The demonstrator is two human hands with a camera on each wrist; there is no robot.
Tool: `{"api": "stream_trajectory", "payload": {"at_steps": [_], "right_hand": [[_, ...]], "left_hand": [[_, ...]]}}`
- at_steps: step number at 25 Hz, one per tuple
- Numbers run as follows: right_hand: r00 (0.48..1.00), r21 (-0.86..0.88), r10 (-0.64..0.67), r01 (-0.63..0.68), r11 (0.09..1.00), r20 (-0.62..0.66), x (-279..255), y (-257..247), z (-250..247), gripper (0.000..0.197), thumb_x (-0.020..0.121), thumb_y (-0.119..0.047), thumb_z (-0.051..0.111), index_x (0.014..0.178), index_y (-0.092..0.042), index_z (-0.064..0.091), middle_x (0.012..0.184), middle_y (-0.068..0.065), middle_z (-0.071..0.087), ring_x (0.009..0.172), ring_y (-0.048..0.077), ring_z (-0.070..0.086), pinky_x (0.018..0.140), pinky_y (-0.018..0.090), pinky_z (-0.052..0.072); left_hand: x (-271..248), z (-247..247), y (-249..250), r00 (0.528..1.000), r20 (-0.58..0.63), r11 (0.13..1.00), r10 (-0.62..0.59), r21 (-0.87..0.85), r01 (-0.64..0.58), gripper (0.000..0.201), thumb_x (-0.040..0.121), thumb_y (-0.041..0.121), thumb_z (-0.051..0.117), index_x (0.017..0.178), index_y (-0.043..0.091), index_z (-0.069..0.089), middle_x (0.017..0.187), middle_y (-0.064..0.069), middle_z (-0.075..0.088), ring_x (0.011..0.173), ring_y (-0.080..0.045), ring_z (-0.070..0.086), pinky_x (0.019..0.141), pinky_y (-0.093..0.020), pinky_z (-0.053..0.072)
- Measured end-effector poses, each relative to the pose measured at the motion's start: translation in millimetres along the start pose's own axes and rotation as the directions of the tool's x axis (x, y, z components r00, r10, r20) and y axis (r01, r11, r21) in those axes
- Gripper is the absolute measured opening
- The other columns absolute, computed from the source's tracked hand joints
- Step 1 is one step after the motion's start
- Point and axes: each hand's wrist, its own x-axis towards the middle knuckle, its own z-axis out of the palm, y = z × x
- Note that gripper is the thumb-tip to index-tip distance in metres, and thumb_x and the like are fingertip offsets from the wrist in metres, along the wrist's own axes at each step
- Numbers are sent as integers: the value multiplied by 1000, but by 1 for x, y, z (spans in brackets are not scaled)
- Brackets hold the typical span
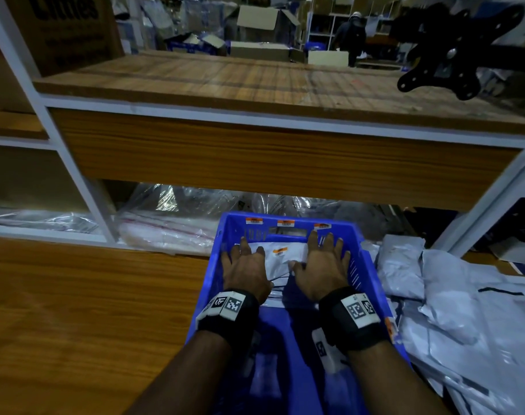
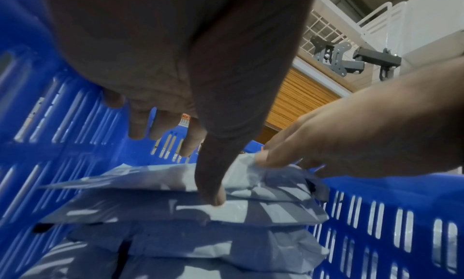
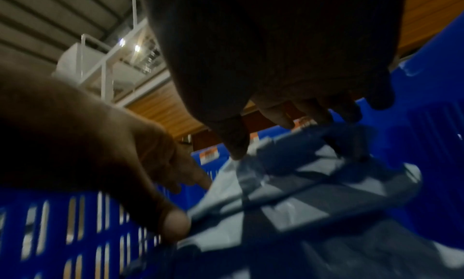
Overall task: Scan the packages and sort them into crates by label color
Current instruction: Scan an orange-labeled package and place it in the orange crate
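Both my hands are down inside the blue crate [image 1: 363, 266], palms flat on a grey package [image 1: 280, 259] with an orange label, lying on a stack by the crate's far wall. My left hand [image 1: 245, 269] and right hand [image 1: 324, 265] have fingers [image 1: 330, 241] spread and straight, pressing, not gripping. More grey packages [image 1: 453, 298] are heaped just right of the crate.

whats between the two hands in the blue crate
In the head view, the top grey package with its orange label lies between left hand and right hand.
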Motion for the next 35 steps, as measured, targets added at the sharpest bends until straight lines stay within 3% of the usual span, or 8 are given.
{"api": "stream_trajectory", "payload": {"at_steps": [5, 10, 16, 19, 22, 30, 33, 35], "right_hand": [[998, 297, 28, -11, 955, -52, -23, 9, -51, 64, 101, -52, 54, 152, -14, 42, 156, 17, 42, 141, 36, 41, 115, 45, 39], [983, 449, -89, 152, 880, -160, -76, 28, -135, 57, 102, -51, 55, 147, -16, 54, 146, 7, 58, 131, 24, 55, 107, 36, 44], [968, 547, -64, 191, 815, -242, -162, 129, -185, 42, 99, -53, 58, 133, -29, 64, 119, -14, 65, 98, -6, 59, 87, 25, 45], [975, 557, 43, 87, 826, -217, -184, 206, -182, 42, 101, -50, 57, 133, -24, 63, 118, -7, 66, 94, 1, 59, 83, 27, 45], [972, 452, 139, -40, 891, -188, -184, 287, -154, 44, 102, -46, 57, 133, -15, 64, 126, 5, 70, 103, 20, 64, 92, 35, 50], [999, 391, 9, -27, 920, 49, -186, 405, -100, 64, 101, -54, 54, 146, -9, 52, 149, 14, 53, 137, 31, 49, 113, 40, 39], [999, 407, -45, 37, 913, 10, -193, 430, -94, 94, 86, -84, 40, 147, -14, 53, 148, 10, 55, 136, 26, 50, 115, 38, 39], [998, 417, -63, 56, 907, 3, -197, 445, -101, 85, 91, -80, 41, 146, -17, 55, 147, 8, 55, 134, 24, 51, 114, 38, 39]], "left_hand": [[1, -3, -3, 999, -21, 994, 36, -103, -37, 100, 73, 53, 89, 156, 31, 37, 172, -14, 20, 155, -35, 22, 126, -62, 10], [-19, -17, 5, 973, -220, 931, 67, -337, -141, 87, 69, 67, 86, 147, 44, 52, 166, 1, 38, 149, -23, 34, 117, -53, 20], [-72, -72, 66, 808, -575, 741, 129, -485, -464, 35, 92, 38, 80, 123, 25, 73, 141, -2, 66, 126, -25, 63, 104, -39, 49], [-111, -86, 136, 754, -634, 651, 172, -501, -570, 25, 93, 33, 80, 115, 25, 74, 125, 8, 70, 110, -13, 66, 97, -30, 51], [-144, -82, 209, 808, -550, 639, 211, -548, -540, 24, 92, 36, 79, 114, 25, 74, 119, 9, 72, 108, -10, 66, 89, -20, 45], [-134, 24, 351, 992, 4, 935, 129, -332, -120, 70, 90, 53, 76, 146, 21, 50, 150, -11, 57, 134, -35, 55, 108, -44, 47], [-127, 61, 375, 1000, -5, 980, -24, -198, 23, 77, 85, 57, 75, 148, 27, 40, 153, -18, 44, 139, -45, 44, 114, -58, 37], [-129, 72, 383, 995, -66, 984, -80, -162, 68, 80, 88, 50, 74, 154, 34, 34, 156, -17, 38, 143, -45, 36, 117, -61, 29]]}}
